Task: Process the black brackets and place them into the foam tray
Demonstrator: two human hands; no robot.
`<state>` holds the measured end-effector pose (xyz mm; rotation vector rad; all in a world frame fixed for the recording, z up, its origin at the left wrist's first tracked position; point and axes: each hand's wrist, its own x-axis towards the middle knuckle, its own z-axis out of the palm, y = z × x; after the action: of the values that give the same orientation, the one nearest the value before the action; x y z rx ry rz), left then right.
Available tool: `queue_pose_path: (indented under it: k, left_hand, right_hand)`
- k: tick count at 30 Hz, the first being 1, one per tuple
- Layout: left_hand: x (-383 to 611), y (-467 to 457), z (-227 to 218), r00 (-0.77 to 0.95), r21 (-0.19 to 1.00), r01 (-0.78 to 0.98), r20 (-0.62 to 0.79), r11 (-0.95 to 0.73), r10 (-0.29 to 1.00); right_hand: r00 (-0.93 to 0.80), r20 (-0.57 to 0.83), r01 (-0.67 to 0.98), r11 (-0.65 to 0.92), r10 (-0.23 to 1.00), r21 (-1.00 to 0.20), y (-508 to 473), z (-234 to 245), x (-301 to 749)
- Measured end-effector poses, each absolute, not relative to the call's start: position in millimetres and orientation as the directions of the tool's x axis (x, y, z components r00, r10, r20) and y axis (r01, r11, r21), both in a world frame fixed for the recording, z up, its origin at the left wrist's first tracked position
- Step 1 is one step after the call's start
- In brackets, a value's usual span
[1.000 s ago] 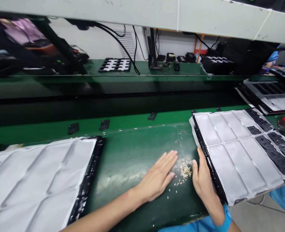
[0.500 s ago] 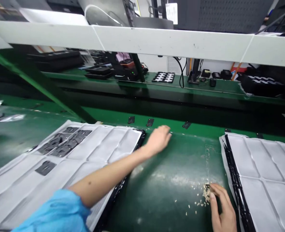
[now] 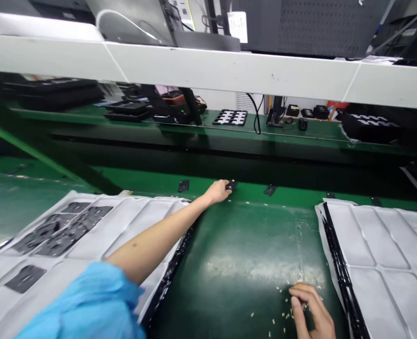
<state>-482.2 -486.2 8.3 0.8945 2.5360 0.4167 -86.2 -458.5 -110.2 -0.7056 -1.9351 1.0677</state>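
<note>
My left hand point(image 3: 218, 191) is stretched far forward across the green belt point(image 3: 244, 245), its fingers closed on a small black part point(image 3: 231, 185) at the belt's far edge. Two similar black parts lie beside it, one to the left point(image 3: 183, 185) and one to the right point(image 3: 269, 190). My right hand point(image 3: 309, 310) rests near the front edge with its fingers curled over a scatter of pale crumbs point(image 3: 293, 306). What, if anything, the right fingers hold is hidden.
A white-covered black tray point(image 3: 99, 235) with several dark parts lies at the left, and another white-covered tray point(image 3: 378, 254) at the right. Behind runs a green shelf point(image 3: 300, 129) with black trays, cables and small devices under a white beam point(image 3: 229, 70).
My left hand reached farther forward and closed on the small black part. My right hand curled tighter over the crumbs. The view tilted slightly.
</note>
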Motion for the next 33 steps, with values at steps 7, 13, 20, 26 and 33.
queue_pose_path:
  k: [7, 13, 20, 26, 33]
  left_hand:
    - [-324, -522, 44, -0.279, 0.705, 0.585, -0.288, 0.400, 0.916]
    - [-259, -547, 45, -0.270, 0.765, 0.584, -0.135, 0.274, 0.953]
    - [-222, -552, 27, -0.282, 0.785, 0.596, 0.005, 0.170, 0.960]
    - [-214, -550, 21, -0.287, 0.791, 0.577, -0.039, 0.206, 0.957]
    - [-219, -553, 12, -0.287, 0.814, 0.529, -0.092, 0.238, 0.953]
  right_hand:
    - [-0.568, 0.208, 0.043, 0.281, 0.796, -0.959, -450, -46, -101]
    - [-0.669, 0.077, -0.015, 0.091, 0.739, -0.996, -450, -7, -103]
    - [-0.636, 0.083, -0.060, 0.058, 0.767, -0.997, -449, -11, -80]
    - [-0.608, 0.094, -0.071, 0.063, 0.788, -0.995, -445, -16, -84]
    - [-0.603, 0.072, -0.019, 0.077, 0.794, -0.997, -442, -27, -91]
